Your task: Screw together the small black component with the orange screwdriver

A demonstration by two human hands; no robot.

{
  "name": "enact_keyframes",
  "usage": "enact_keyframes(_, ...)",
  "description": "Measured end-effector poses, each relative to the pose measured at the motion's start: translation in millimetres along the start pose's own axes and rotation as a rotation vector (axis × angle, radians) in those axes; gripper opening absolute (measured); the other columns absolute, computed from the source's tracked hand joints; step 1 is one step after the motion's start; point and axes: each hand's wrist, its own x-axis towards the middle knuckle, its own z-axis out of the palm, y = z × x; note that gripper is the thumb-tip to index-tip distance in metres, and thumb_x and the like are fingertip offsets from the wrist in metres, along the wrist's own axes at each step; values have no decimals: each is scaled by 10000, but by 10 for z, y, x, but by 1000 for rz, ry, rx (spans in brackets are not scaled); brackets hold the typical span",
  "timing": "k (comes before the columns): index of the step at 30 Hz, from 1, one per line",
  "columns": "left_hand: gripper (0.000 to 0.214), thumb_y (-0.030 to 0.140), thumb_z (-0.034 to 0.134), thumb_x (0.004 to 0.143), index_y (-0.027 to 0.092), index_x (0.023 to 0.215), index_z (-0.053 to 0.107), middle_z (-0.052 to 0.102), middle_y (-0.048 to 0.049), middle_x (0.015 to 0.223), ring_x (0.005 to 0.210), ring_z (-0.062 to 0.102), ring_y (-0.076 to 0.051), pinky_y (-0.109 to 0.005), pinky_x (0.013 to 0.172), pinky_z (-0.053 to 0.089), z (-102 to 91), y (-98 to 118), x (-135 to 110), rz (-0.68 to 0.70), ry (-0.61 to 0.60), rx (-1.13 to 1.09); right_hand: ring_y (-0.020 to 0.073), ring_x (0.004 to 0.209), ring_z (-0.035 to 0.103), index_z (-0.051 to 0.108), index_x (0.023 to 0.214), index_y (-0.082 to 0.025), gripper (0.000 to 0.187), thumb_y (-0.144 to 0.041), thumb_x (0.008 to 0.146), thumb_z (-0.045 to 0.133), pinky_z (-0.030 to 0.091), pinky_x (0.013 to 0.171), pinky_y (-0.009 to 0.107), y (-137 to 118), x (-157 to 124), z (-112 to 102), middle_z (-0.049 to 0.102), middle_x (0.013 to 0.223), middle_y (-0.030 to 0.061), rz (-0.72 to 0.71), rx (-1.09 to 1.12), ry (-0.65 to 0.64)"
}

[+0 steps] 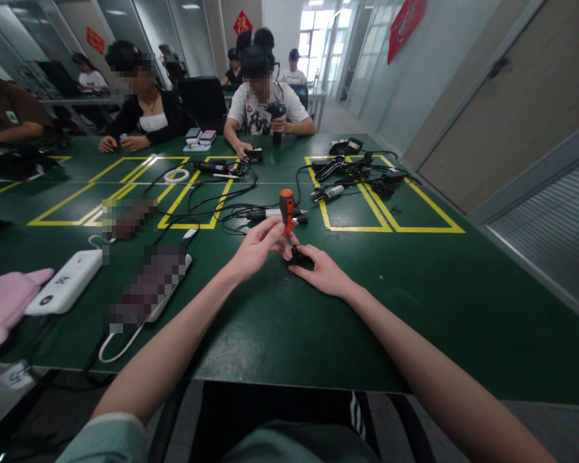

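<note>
An upright screwdriver (286, 207) with an orange and dark grey handle stands in front of me. The fingers of my left hand (263, 244) are closed around its lower end, and the shaft is mostly hidden behind them. Just below, a small black part (303, 259) rests at the tabletop. My right hand (325, 273) grips it between thumb and fingers from the right side. The screwdriver's lower end comes down close to this part; whether the tip touches it, I cannot tell.
On the green table (270, 334), black cables and tools (352, 173) lie beyond my hands. At left are a white power strip (70, 283), a blurred phone-like device (149, 283) and pink cloth (9, 302). A white tape ring (176, 175) lies farther off. Across sits a person holding a black power tool (276, 119).
</note>
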Motion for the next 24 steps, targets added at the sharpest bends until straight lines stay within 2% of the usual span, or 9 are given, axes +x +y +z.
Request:
enact_keyframes(8, 516, 521, 822, 844, 205, 1069, 481, 751, -22, 903, 619, 680, -109, -232, 618, 535, 13, -2, 2, 20, -3, 3, 231, 957, 674, 710, 1102, -207, 231, -234, 874, 728, 548, 903, 404, 1, 0, 3, 731, 1042, 72, -12, -2, -2)
enact_keyframes(13, 553, 513, 802, 856, 177, 1231, 575, 730, -29, 896, 631, 669, -112, -247, 635, 530, 10, 6, -7, 6, 9, 30, 225, 934, 669, 711, 1079, -204, 205, -230, 876, 723, 546, 882, 390, -7, 3, 4, 727, 1004, 64, -10, -8, 4)
enact_keyframes(18, 488, 580, 696, 917, 143, 1130, 654, 716, -51, 894, 638, 671, -123, -268, 650, 540, 9, 12, -9, -16, -4, -11, 222, 935, 671, 715, 1074, -210, 201, -243, 877, 731, 549, 879, 381, -12, 5, -5, 727, 1000, 60, -6, -8, -4)
enact_keyframes(24, 512, 565, 783, 866, 204, 1078, 487, 719, 2, 885, 609, 678, -107, -238, 613, 540, 19, -9, 9, 29, 19, -12, 223, 955, 675, 708, 1126, -204, 248, -243, 881, 725, 551, 909, 397, 8, 2, 2, 728, 1047, 72, -11, -4, -5)
